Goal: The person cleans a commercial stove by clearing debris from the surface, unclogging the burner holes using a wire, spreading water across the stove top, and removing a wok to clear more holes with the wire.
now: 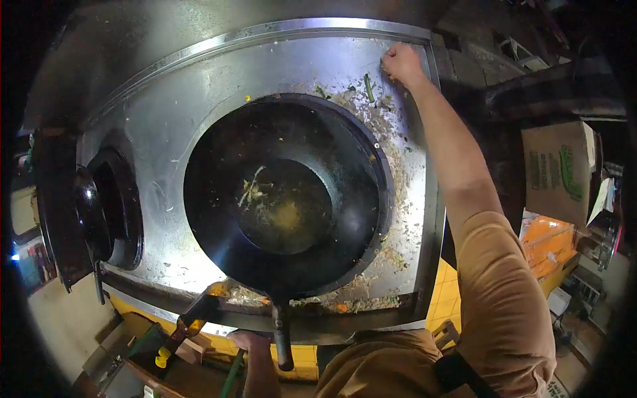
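A large black wok (219,152) sits on the steel stove top, its handle (283,338) pointing toward me. Shallow cloudy liquid and pale food scraps (251,189) lie in its bottom. My right hand (402,63) is at the far right corner of the stove top, fingers curled closed; what they hold, if anything, is hidden. Close to it lie a green vegetable piece (369,87) and scattered pale food bits (378,123). Low in the view, my left hand (249,339) is by the stove's front edge, left of the wok handle. Its fingers are mostly hidden.
Another dark wok (123,205) stands on the left of the stove top (159,192). A raised steel ledge (298,25) runs along the back. Food scraps line the front trough (358,304). A cardboard box (554,169) and an orange box (547,242) are at the right.
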A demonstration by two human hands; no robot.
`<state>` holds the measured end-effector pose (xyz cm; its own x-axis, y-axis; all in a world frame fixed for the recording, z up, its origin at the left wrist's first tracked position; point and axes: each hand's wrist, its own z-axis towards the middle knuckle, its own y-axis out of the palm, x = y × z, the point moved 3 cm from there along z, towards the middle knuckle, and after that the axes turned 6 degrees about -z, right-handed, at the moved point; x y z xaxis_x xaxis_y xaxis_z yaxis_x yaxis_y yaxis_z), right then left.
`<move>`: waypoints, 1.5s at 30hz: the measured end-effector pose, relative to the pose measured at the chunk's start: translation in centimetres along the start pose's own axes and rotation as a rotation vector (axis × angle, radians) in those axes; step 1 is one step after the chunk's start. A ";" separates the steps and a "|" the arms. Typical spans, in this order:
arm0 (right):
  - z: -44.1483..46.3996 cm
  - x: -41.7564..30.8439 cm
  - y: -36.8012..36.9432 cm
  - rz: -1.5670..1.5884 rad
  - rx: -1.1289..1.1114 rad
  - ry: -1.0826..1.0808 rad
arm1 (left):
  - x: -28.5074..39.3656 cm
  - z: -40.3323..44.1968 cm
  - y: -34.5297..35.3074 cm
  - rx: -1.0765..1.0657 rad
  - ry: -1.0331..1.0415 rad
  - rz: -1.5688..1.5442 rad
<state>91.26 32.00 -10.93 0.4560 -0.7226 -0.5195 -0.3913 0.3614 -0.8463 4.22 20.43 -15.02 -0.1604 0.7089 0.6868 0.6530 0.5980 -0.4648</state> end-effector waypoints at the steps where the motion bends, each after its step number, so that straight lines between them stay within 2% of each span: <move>1: 0.4 0.1 0.1 0.000 0.000 -0.003 | 0.0 0.0 0.0 0.003 0.002 -0.001; 4: 0.8 0.3 -0.1 0.085 0.031 0.053 | 0.1 -0.2 -0.2 0.005 -0.001 -0.003; 6: 0.3 -0.3 -0.4 -0.131 -0.013 -0.002 | 0.1 -0.2 -0.1 0.004 -0.003 -0.002; 7: 0.6 0.0 -0.3 -0.133 -0.010 -0.005 | 0.2 -0.2 0.0 0.003 -0.006 0.000; 9: 1.2 1.3 0.5 0.082 -0.028 0.066 | 0.2 -0.3 -0.2 0.008 -0.005 -0.004; 12: 2.0 2.3 1.1 0.027 0.029 0.032 | 0.2 -0.4 -0.3 0.005 -0.009 -0.005; 16: 0.6 1.0 0.1 0.082 -0.034 0.080 | 0.3 -0.4 -0.2 0.006 -0.007 -0.004; 18: 0.6 1.1 0.1 0.098 0.083 0.052 | 0.3 -0.4 -0.2 0.005 -0.005 -0.002; 21: -0.2 0.5 -0.2 0.072 -0.048 0.051 | 0.3 -0.4 -0.1 0.002 -0.003 0.003; 25: 0.5 1.3 0.3 0.272 0.003 0.135 | 0.2 -0.5 0.0 0.000 0.003 0.010; 27: -0.1 0.8 0.1 0.204 0.016 0.041 | 0.2 -0.5 0.1 -0.003 0.006 0.016; 30: -0.5 1.3 0.3 0.288 -0.097 0.056 | 0.1 -0.5 0.1 -0.003 0.001 0.016; 36: -1.7 1.1 -0.1 0.327 -0.149 0.033 | 0.3 -0.5 0.0 -0.003 0.009 0.028; 45: -1.7 1.7 0.4 0.365 -0.054 0.121 | 0.2 -0.3 -0.1 -0.005 0.008 0.039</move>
<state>90.54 29.95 -11.90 0.1830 -0.6177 -0.7648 -0.5534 0.5783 -0.5994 4.28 20.41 -14.67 -0.1285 0.7284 0.6730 0.6621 0.5682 -0.4886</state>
